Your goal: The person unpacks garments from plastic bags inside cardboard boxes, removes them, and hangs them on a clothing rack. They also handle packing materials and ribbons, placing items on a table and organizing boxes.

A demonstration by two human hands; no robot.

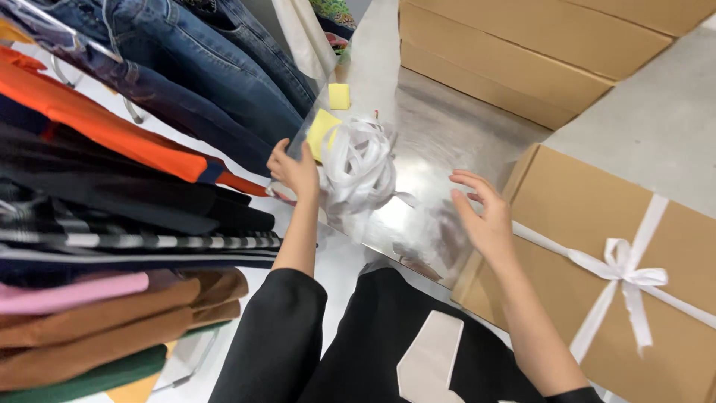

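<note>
- Black sleeves and a black top (388,336) with a pale patch fill the bottom of the view, closest to the camera, both forearms reaching out from there.
- Right hand (481,213) is up in the air, fingers spread and loose, not holding anything. It hovers over the edge of a brown cardboard box (567,224) tied with a white ribbon bow (626,272), just beside the shiny surface.
- Left hand (294,170) is a bit further out, curled around the near-left edge of the clear plastic sheet (425,179), so it's gripping that. Can't tell exactly how the fingers wrap since they're seen from the back.
- The bundle of white ribbon (362,160) sits on that glossy sheet, right next to the left hand, touching or nearly so. Well apart from the right hand.
- Two yellow sticky notes (324,127) lie just behind the ribbon bundle.
- Off to the left there's a rack of hanging clothes (112,224): brown, pink, striped, black, orange, then blue jeans (216,75) further back.
- Far back on the right, stacked cardboard boxes (522,52).
</note>
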